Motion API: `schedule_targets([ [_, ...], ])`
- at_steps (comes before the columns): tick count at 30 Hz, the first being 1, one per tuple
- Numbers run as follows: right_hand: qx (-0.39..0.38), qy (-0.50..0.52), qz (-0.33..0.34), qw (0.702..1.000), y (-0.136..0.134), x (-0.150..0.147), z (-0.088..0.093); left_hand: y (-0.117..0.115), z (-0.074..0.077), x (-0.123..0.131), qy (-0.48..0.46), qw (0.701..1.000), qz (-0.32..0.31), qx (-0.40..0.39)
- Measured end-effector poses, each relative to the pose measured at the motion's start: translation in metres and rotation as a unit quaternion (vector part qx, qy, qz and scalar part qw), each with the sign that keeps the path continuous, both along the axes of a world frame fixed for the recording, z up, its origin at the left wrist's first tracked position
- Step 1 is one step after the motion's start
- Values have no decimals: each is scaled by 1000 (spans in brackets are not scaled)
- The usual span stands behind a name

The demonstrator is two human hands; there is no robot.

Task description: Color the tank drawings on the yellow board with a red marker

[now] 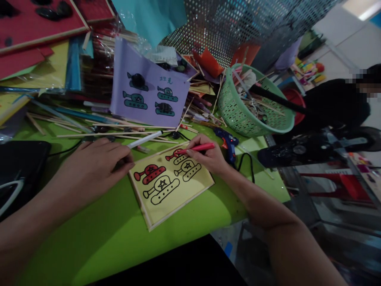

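Yellow card [171, 186], edged with a thin wooden frame, lies flat on the lime-green table [104, 238] between the two hands, turned at a slant to me. Four tank outlines are drawn on it. The left one is filled in red, the top one is partly red, and the other two are bare outlines.

The right hand [208, 157] is closed around a red marker [198, 148], pinching it between thumb and fingers. The marker lies almost level, with its tip down on the partly red tank at the card's far edge.

The left hand [95, 167] rests palm down on the table, fingers curled, with the fingertips at the card's near-left corner. A white pen [145, 139] sticks out from just past those fingers and points away to the right. I cannot tell from here whether the hand grips it or it only lies beside the fingers.

Just beyond the right hand sits a blue glue gun [228, 143], its black cord trailing over the table edge. Behind the card, a purple sheet [149, 95] printed with teal tanks leans over a scatter of wooden sticks [119, 127]. To its right, a green plastic basket [250, 115] holds more sticks. A perforated metal panel [238, 24] rises behind the basket. At the far right, off the table, I see another person in dark clothing [336, 103].
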State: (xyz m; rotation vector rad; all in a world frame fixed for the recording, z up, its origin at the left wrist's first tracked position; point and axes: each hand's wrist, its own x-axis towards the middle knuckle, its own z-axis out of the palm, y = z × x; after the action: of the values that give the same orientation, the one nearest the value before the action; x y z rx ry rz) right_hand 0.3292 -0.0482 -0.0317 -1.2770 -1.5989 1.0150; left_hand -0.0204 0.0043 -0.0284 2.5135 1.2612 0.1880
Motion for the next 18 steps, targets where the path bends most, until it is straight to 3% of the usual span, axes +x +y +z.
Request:
schedule_targets([
  [8,38,-23,-19,999,2,2,-4,0,-3,-1,-4,1000,8,2],
  [18,24,-13,-10,1000,1,1,-4,1,-2,-1,-16,1000,10,-8],
])
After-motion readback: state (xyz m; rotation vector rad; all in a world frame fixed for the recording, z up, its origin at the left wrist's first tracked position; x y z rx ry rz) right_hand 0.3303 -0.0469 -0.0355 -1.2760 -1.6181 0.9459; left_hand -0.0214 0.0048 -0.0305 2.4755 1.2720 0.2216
